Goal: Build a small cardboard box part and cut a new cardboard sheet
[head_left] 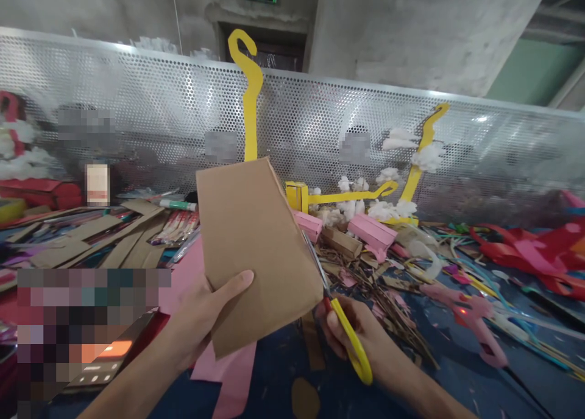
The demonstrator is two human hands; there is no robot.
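Observation:
A piece of brown cardboard (256, 236) is held up over the table by my left hand (214, 309), thumb on its face and the other fingers behind it. My right hand (350, 327) grips a pair of scissors (350, 340) with yellow and red handles. The scissor blades lie along the right edge of the cardboard, pointing up and away; whether they are cutting into it I cannot tell. Beneath the cardboard lies a pink sheet (235, 376). A small brown cardboard scrap (305, 399) is on the blue table near the front.
A pink glue gun (475, 321) with a glowing light lies at right. Behind are pink boxes (372, 230), yellow hook shapes (249, 102) and a perforated metal panel (159, 96). Cardboard strips (95, 230) and markers (177, 205) spread at left; red ribbon-like pieces (525, 248) at far right.

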